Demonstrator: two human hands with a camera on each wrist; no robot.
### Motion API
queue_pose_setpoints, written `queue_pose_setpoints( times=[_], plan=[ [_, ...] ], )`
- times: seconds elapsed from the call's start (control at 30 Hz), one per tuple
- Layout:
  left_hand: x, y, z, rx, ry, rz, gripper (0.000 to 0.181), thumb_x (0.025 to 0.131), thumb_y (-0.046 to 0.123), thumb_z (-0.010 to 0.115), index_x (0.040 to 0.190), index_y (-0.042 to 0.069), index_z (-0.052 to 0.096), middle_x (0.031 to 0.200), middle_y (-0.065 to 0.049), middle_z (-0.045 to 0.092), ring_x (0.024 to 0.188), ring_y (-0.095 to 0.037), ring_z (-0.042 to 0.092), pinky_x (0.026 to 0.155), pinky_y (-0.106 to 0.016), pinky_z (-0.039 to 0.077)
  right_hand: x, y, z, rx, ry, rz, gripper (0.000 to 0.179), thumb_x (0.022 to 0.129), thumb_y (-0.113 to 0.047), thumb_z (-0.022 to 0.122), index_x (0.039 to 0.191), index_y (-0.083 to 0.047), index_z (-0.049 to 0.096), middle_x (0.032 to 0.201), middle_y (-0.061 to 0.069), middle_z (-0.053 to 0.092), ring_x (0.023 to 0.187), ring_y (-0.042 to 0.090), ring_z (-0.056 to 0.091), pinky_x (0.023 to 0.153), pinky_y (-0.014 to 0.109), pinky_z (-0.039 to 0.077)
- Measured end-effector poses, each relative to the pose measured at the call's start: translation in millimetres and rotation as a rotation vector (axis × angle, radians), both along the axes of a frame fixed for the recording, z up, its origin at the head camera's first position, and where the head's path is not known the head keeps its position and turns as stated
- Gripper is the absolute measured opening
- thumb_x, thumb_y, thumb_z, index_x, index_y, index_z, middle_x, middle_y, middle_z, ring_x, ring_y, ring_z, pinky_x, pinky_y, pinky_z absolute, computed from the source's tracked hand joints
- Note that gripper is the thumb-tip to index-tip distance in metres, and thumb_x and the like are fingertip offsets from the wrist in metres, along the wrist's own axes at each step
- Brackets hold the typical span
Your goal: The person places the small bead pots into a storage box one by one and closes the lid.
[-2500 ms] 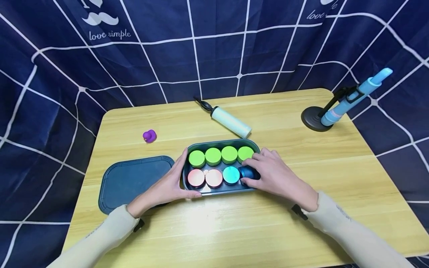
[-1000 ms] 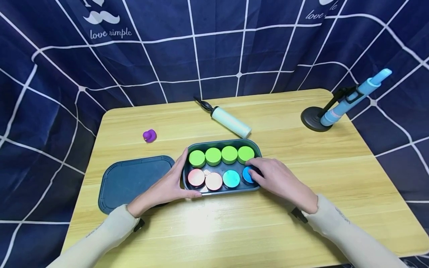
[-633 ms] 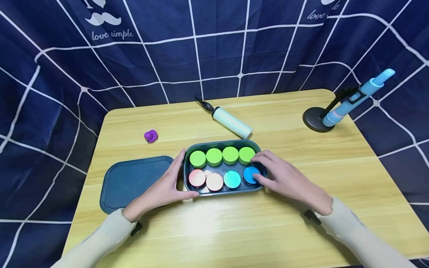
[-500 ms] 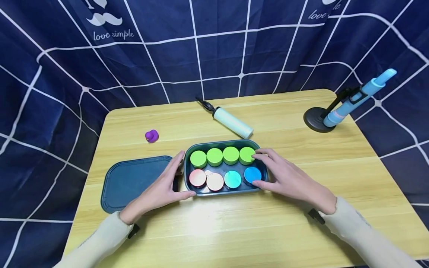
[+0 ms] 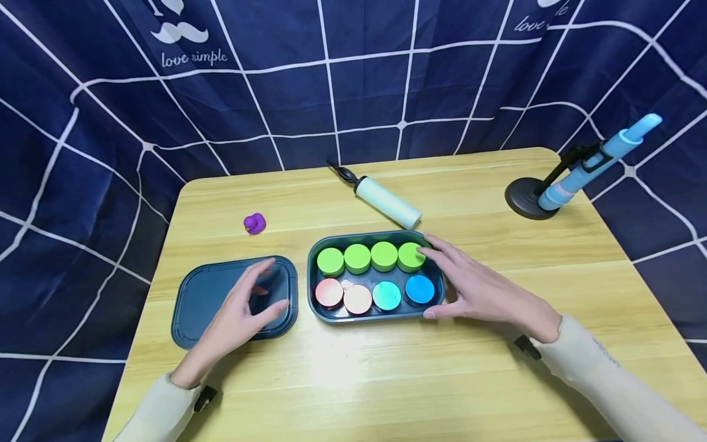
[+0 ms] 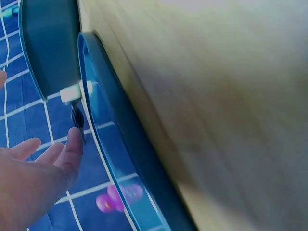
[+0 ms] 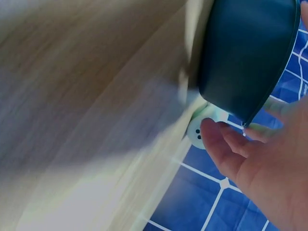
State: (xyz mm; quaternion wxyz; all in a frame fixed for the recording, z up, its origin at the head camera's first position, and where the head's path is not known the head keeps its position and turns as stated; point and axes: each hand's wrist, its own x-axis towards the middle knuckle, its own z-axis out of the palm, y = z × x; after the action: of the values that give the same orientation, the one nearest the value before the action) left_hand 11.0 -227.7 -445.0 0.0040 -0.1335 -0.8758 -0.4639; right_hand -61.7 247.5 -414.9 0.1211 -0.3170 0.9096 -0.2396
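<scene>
A dark blue oblong box point(image 5: 317, 310) stands mid-table, uncovered. A back row of several green-topped round pots point(image 5: 357, 258) fills its far side. In front sit two pink-topped pots point(image 5: 329, 293), a turquoise-topped pot point(image 5: 386, 296) and a blue-topped pot point(image 5: 420, 289). My right hand point(image 5: 475, 285) spans the box's right end, thumb by the front rim and fingers by the back corner; the right wrist view shows these fingers extended beside the wall. My left hand point(image 5: 234, 316) hovers over the dark blue lid point(image 5: 201, 301), fingers spread, holding nothing.
A purple toy duck point(image 5: 254, 223) sits behind the lid. Behind the box lies a pale blue hand pump point(image 5: 388, 202) with a black handle. At the back right, a light blue tube point(image 5: 585, 169) leans in a black round-based stand point(image 5: 530, 197). A dark blue checked curtain point(image 5: 364, 73) surrounds the table.
The blue-topped pot, first tilted under my right hand, now stands upright in the box. My right hand has shifted to the box's end. My left hand has left the box and moved left above the lid.
</scene>
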Motion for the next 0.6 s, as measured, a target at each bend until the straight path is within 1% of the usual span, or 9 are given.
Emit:
queue_pose_setpoints(
  times=[0.07, 0.17, 0.27, 0.4, 0.47, 0.53, 0.6],
  plan=[
    [3.7, -7.2, -1.1, -0.004, 0.004, 0.028, 0.078, 0.098, 0.018, 0.084, 0.165, 0.01, 0.044, 0.156, -0.015, 0.053, 0.129, -0.031, 0.061, 0.1, -0.035, 0.054, -0.4, 0, -0.2, 0.004, -0.003, 0.01, 0.12, 0.083, -0.071, 0.087, 0.173, -0.019, 0.028, 0.181, 0.001, 0.011, 0.159, 0.035, 0.03, 0.118, 0.065, 0.04],
    [10.6, -19.1, -2.9, 0.003, 0.012, 0.078, 0.077, 0.099, 0.014, 0.083, 0.165, 0.01, 0.044, 0.155, -0.016, 0.053, 0.127, -0.034, 0.062, 0.099, -0.028, 0.053, -1.4, 0, -1.2, 0.007, -0.017, 0.004, 0.126, 0.082, -0.072, 0.087, 0.176, -0.019, 0.021, 0.182, 0.003, 0.009, 0.161, 0.035, 0.025, 0.12, 0.065, 0.037],
    [17.5, -30.2, -3.5, 0.02, 0.032, 0.13, 0.076, 0.098, 0.009, 0.083, 0.165, 0.01, 0.046, 0.155, -0.017, 0.053, 0.128, -0.036, 0.061, 0.098, -0.02, 0.051, -2.3, 1, -2.2, 0.008, -0.04, -0.006, 0.131, 0.082, -0.074, 0.085, 0.177, -0.018, 0.014, 0.182, 0.005, 0.009, 0.163, 0.034, 0.021, 0.122, 0.065, 0.033],
    [26.1, -43.1, -2.5, 0.026, 0.054, 0.201, 0.076, 0.097, 0.003, 0.082, 0.164, 0.007, 0.046, 0.156, -0.02, 0.052, 0.132, -0.038, 0.057, 0.097, -0.014, 0.048, -2.9, 2, -2.2, 0.012, -0.064, -0.01, 0.134, 0.082, -0.076, 0.084, 0.177, -0.019, 0.009, 0.182, 0.005, 0.009, 0.164, 0.033, 0.018, 0.124, 0.063, 0.029],
    [29.9, -50.0, -2.9, 0.028, 0.051, 0.232, 0.076, 0.098, 0.002, 0.081, 0.164, 0.004, 0.045, 0.158, -0.021, 0.05, 0.134, -0.04, 0.054, 0.098, -0.012, 0.046, -3.0, 3, -2.1, 0.015, -0.069, -0.012, 0.134, 0.083, -0.075, 0.084, 0.177, -0.019, 0.008, 0.182, 0.005, 0.01, 0.164, 0.033, 0.018, 0.125, 0.063, 0.029],
    [34.6, -56.9, -3.8, 0.028, 0.038, 0.263, 0.075, 0.099, 0.003, 0.08, 0.164, 0.003, 0.043, 0.158, -0.023, 0.048, 0.132, -0.04, 0.054, 0.098, -0.011, 0.044, -3.0, 4, -2.0, 0.017, -0.074, -0.014, 0.135, 0.083, -0.076, 0.084, 0.177, -0.019, 0.007, 0.182, 0.006, 0.01, 0.164, 0.033, 0.018, 0.125, 0.063, 0.028],
    [39.6, -64.0, -4.8, 0.024, 0.025, 0.298, 0.075, 0.1, 0.004, 0.079, 0.165, 0.003, 0.042, 0.157, -0.024, 0.048, 0.13, -0.036, 0.055, 0.098, -0.009, 0.042, -2.9, 4, -1.6, 0.018, -0.079, -0.019, 0.135, 0.083, -0.076, 0.083, 0.177, -0.019, 0.005, 0.182, 0.006, 0.01, 0.164, 0.033, 0.018, 0.125, 0.063, 0.028]
  ],
)
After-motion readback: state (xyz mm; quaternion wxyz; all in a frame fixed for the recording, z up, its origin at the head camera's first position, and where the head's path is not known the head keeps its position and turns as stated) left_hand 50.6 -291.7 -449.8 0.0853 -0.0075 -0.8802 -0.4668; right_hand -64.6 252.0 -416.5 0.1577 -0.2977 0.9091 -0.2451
